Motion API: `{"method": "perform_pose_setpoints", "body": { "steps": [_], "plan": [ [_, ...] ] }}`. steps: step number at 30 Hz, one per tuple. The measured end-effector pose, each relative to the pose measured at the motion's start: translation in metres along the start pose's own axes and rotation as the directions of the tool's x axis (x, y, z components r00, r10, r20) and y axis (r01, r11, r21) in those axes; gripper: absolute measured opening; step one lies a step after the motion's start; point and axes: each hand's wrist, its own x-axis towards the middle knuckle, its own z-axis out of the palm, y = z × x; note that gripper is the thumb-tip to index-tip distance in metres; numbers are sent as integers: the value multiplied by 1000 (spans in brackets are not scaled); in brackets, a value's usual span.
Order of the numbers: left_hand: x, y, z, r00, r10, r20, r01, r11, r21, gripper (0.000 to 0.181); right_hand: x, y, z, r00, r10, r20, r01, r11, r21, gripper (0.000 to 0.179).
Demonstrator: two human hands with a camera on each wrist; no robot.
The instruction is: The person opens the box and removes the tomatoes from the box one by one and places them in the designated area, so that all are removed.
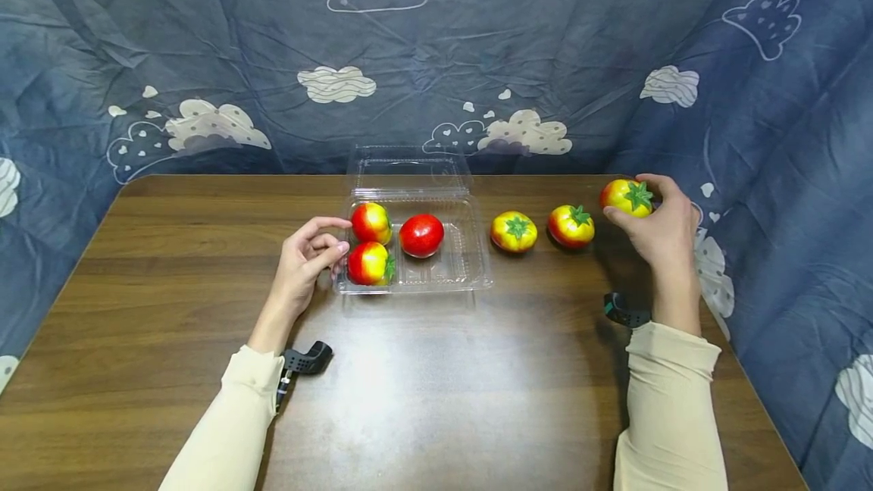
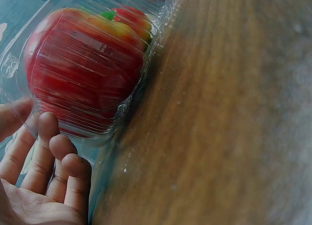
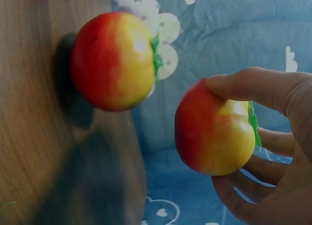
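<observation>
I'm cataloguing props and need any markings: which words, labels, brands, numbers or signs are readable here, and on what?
None: no text, number or sign is readable in any view.
The curtain shows printed clouds and hearts, not lettering.
No lettering shows on the fruits.
Any marks on the clear container or black wrist devices are too small or faint to read.

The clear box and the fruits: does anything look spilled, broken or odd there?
Nothing looks spilled or broken. One small oddity: in the head view, the right-hand fruit in the open clear box shows only red, while the other fruits show yellow too; perhaps it is just turned over.
</observation>
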Motion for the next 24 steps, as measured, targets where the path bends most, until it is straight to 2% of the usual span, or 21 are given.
{"method": "perform_pose_setpoints", "body": {
  "steps": [13,24],
  "plan": [
    [-1,0,0,1000,7,-6,-6,1000,8,32,6,27,17,998,37,51,-35,999,-41,72],
    [0,1,0,1000,8,1,-8,1000,7,33,6,39,24,997,54,61,-50,997,-54,70]
  ]
}}
